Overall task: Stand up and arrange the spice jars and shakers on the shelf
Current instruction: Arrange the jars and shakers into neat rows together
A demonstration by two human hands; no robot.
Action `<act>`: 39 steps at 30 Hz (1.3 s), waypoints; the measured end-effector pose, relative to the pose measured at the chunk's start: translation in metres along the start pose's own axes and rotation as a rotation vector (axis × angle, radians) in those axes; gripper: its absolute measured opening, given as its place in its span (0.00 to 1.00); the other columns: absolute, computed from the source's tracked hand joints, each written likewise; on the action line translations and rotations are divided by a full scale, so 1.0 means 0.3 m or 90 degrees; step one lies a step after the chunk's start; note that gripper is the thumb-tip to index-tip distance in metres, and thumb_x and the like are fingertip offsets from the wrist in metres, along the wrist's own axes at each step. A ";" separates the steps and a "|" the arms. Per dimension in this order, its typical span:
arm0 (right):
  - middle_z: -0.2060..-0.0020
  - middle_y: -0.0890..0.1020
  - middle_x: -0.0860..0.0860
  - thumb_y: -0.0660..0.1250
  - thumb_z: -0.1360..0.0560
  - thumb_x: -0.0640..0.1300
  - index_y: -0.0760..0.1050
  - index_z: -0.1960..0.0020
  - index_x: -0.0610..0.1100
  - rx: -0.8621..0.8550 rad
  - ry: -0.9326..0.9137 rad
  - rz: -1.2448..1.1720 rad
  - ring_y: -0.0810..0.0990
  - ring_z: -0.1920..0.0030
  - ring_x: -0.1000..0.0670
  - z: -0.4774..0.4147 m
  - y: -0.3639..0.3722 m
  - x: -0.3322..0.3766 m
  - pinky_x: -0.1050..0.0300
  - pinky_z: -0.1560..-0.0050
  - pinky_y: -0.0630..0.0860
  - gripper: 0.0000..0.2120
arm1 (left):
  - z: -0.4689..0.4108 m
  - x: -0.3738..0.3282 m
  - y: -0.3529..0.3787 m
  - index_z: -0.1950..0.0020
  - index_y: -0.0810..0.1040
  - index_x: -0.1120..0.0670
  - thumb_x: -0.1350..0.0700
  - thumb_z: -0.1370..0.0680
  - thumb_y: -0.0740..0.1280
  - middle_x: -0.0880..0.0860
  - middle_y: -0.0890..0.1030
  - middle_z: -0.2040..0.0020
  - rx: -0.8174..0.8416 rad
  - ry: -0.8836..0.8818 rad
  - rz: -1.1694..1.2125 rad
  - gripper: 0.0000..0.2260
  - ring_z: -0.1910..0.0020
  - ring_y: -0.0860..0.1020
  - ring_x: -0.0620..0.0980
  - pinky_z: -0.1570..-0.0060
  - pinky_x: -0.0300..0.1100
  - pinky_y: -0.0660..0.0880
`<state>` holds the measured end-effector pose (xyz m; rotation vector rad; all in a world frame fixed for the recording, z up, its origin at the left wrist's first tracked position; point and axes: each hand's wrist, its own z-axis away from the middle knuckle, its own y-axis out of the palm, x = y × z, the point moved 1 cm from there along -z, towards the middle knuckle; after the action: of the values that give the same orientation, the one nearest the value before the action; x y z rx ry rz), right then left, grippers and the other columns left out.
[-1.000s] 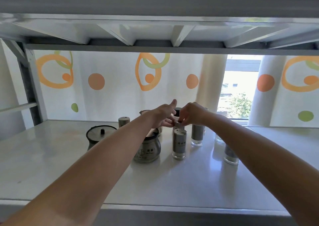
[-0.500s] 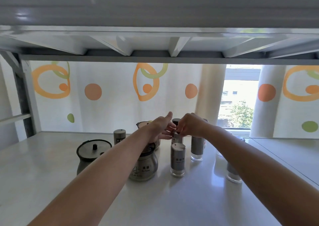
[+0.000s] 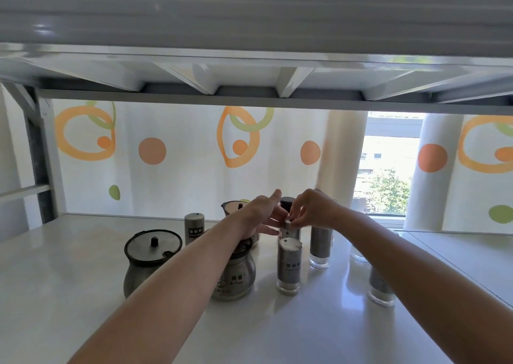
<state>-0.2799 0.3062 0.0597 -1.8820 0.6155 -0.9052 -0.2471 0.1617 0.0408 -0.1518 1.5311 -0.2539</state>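
Note:
Both hands meet over a steel shaker (image 3: 289,229) standing mid-shelf. My right hand (image 3: 311,208) pinches its top with the fingertips; my left hand (image 3: 263,213) touches it from the left with the index finger stretched out. In front of it stands another steel shaker (image 3: 288,266) with a clear base. A round steel jar (image 3: 236,274) sits under my left forearm. A lidded pot-shaped jar (image 3: 147,258) stands at the left, a small shaker (image 3: 194,227) behind it. More shakers stand at the right (image 3: 320,247) (image 3: 380,288). A dark-capped jar (image 3: 287,204) shows behind my hands.
The white shelf board (image 3: 69,294) spreads wide to the left and front. The upper shelf's underside (image 3: 249,77) hangs low overhead. A patterned curtain (image 3: 180,155) and a window (image 3: 388,174) close the back. A grey upright post (image 3: 39,163) stands at the left.
The view has tilted upward and drawn closer, so the shelf items sit lower in frame. Both hands stay together on the shaker's top, with little movement.

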 end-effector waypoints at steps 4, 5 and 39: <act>0.59 0.85 0.47 0.78 0.39 0.44 0.79 0.70 0.55 0.012 0.008 0.001 0.78 0.56 0.51 0.010 -0.009 -0.001 0.54 0.48 0.77 0.10 | -0.001 0.001 0.001 0.44 0.79 0.64 0.44 0.18 0.49 0.61 0.82 0.44 -0.005 0.004 -0.018 0.28 0.41 0.79 0.57 0.38 0.50 0.75; 0.59 0.85 0.48 0.78 0.39 0.43 0.81 0.68 0.52 0.015 0.007 -0.001 0.80 0.55 0.51 0.013 -0.010 -0.005 0.52 0.47 0.78 0.07 | -0.001 0.002 0.002 0.46 0.80 0.63 0.44 0.18 0.49 0.60 0.82 0.45 -0.008 0.005 -0.023 0.27 0.42 0.79 0.56 0.39 0.50 0.75; 0.72 0.77 0.53 0.78 0.37 0.46 0.83 0.57 0.38 0.000 0.069 0.017 0.71 0.71 0.56 0.169 -0.111 -0.109 0.63 0.68 0.68 0.14 | 0.032 -0.096 0.230 0.43 0.83 0.57 0.45 0.18 0.52 0.57 0.80 0.56 -0.052 0.147 -0.397 0.24 0.51 0.72 0.51 0.48 0.40 0.66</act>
<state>-0.2579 0.3713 0.0637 -1.8291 0.7043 -0.9948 -0.2335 0.2349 0.0514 -0.6876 1.6910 -0.7225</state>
